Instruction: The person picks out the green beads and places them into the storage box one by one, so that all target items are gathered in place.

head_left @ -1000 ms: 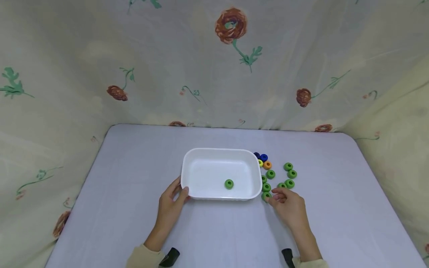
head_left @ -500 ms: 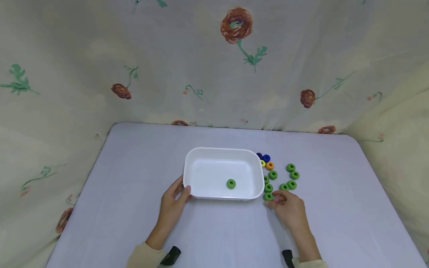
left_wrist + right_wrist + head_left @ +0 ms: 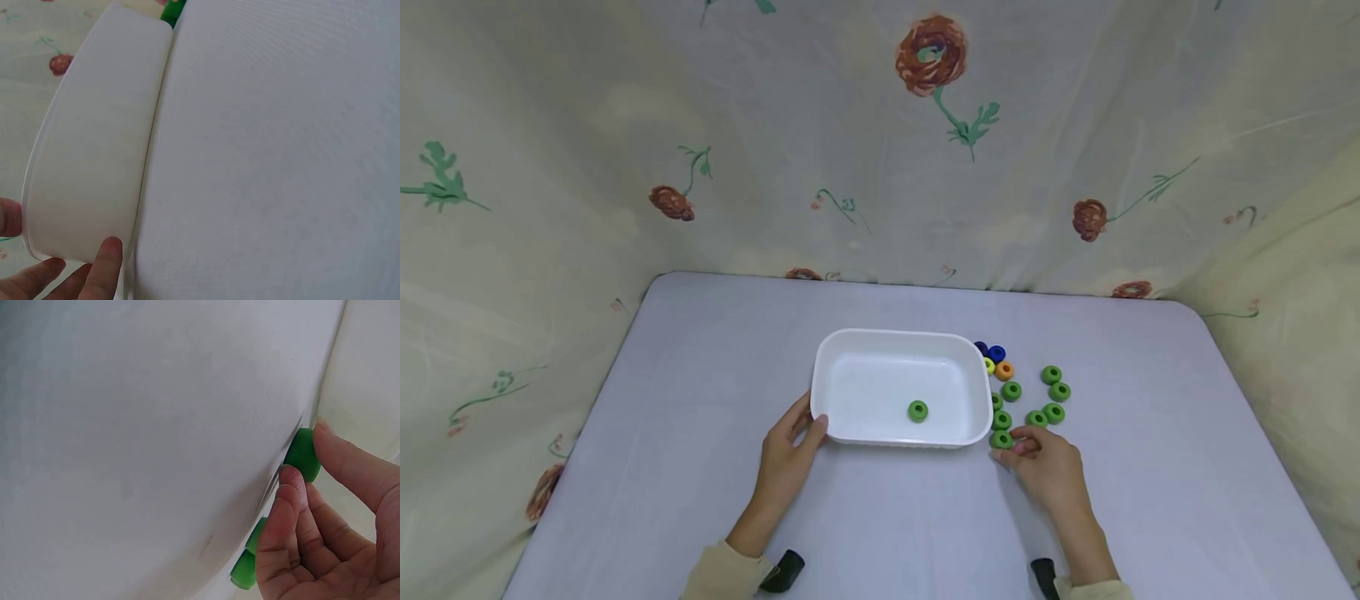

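A white rectangular tray stands on the table with one green bead inside it. My left hand holds the tray by its near left corner; in the left wrist view the thumb is at the rim and the fingertips lie against the outer wall. Just off the tray's near right corner, my right hand pinches another green bead between thumb and fingers. That bead is low, at the table surface. Several more green beads lie beyond the right hand.
Along the tray's right side sit a blue bead, a dark blue bead, a yellow bead and an orange bead. The tray's edge partly covers some beads. Flowered cloth hangs behind the white-covered table.
The head view has shifted slightly. Both hands, the tray and the beads have hardly moved; the right thumb has slid slightly to the near side of its green bead.
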A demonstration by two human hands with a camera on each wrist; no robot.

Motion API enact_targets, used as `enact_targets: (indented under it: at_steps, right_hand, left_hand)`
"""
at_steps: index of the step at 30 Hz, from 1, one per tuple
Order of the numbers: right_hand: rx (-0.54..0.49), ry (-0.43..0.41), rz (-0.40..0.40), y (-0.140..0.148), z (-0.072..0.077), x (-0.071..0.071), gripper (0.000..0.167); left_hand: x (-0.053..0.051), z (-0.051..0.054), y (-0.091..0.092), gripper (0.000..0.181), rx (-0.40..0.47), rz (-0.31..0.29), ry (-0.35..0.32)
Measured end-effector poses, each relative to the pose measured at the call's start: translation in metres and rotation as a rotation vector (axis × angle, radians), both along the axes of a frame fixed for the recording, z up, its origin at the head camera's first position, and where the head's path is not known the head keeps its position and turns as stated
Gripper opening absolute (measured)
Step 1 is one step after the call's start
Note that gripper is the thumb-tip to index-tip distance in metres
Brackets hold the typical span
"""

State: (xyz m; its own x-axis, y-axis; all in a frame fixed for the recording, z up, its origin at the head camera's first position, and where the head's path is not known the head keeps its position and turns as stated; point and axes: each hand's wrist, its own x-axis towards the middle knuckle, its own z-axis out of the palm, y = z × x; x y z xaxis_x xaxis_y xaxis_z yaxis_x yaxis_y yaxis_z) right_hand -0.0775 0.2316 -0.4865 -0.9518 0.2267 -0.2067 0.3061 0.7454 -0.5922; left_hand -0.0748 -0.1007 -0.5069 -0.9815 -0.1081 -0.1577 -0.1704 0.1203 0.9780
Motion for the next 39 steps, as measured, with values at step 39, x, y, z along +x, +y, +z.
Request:
enact_targets:
  at_steps: [39]
  right_hand:
    - [0.037, -0.015, -0.029, -0.0046, 0.0009, -0.0004, 0.039]
  left_hand:
    - [0.0003, -0.0051, -0.0019, 0.054, -0.022, -0.001, 0.013]
